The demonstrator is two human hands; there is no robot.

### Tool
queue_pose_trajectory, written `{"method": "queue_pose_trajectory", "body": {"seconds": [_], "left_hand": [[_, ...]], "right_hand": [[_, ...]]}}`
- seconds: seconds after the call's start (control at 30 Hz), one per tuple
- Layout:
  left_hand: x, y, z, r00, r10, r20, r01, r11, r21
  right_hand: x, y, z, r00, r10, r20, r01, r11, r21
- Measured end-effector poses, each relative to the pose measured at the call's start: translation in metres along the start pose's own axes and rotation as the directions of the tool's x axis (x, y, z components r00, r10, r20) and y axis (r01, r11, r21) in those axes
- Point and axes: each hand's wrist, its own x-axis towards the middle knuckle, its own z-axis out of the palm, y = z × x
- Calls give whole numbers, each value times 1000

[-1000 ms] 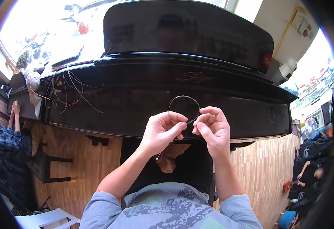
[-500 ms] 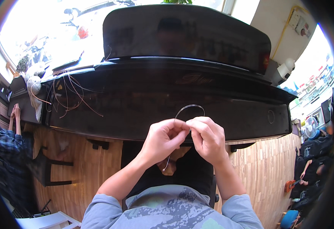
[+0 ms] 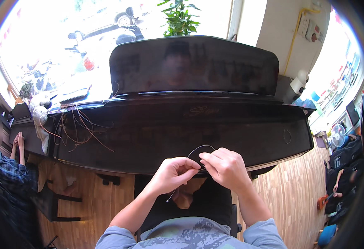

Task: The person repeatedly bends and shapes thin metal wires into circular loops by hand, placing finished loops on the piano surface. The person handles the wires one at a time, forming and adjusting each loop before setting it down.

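At five o'clock from the middle of the view, seen against the near part of the black piano, a thin string is bent into a loop between my two hands. My left hand has thumb and finger pinched on it; the fingertips of my right hand look closed on it too, though they cover the exact spot. I judge it very light, springy and rather slick, liable to whip open if let go and to kink if bent sharply, so the best grip is a firm pinch where its turns meet. Its loop bows up toward twelve o'clock; its free tail points to seven, ending in a small pale tip, so the long axis runs seven to one. More coppery strings lie loose at nine o'clock.
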Motion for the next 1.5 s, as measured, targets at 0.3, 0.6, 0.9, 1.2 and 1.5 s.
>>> {"method": "queue_pose_trajectory", "body": {"seconds": [0.3,0.6,0.9,1.2,1.5], "left_hand": [[6,-3,1,993,13,-116,-33,984,-174],[6,-13,-1,995,61,-76,-81,951,-298],[7,-9,-2,955,297,4,-292,939,182],[14,-20,-5,792,609,28,-396,479,784],[17,-23,-12,719,689,-88,-320,441,839]], "right_hand": [[-6,0,3,999,-25,-38,34,963,266],[-18,6,20,986,136,-93,-83,899,430],[-27,9,31,955,295,-10,-202,678,707],[-19,6,27,955,287,79,-273,737,618],[-11,7,24,960,265,86,-275,852,445]]}}
